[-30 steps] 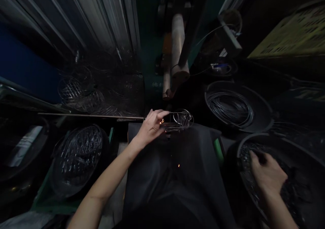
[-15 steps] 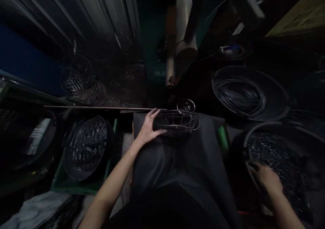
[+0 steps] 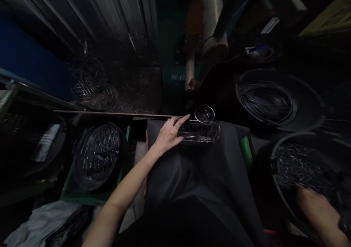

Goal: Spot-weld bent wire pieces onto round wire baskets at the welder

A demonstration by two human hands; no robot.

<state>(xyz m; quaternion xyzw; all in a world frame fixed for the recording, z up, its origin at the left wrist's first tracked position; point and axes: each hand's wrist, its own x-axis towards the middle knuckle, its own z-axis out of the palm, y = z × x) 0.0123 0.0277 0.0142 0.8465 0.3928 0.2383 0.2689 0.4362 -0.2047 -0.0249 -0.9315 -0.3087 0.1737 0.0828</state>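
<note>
Now we log the left hand (image 3: 168,136) with its grip pinching the left end of the wire basket (image 3: 200,131), which lies flat on the dark cloth (image 3: 197,166) over our lap; half a second ago it sat rounder and tilted, so we have turned it. The sparks seen a second ago are gone. The right hand (image 3: 319,210) has sunk lower into the tub of wire pieces (image 3: 298,159); its grip is blurred, we cannot tell. A small wire ring (image 3: 204,113) sits just behind the basket.

We see a silvery wire basket (image 3: 200,132) on black cloth (image 3: 197,174), a green crate (image 3: 90,196) at lower left, and a blue wall (image 3: 30,60) at upper left.
</note>
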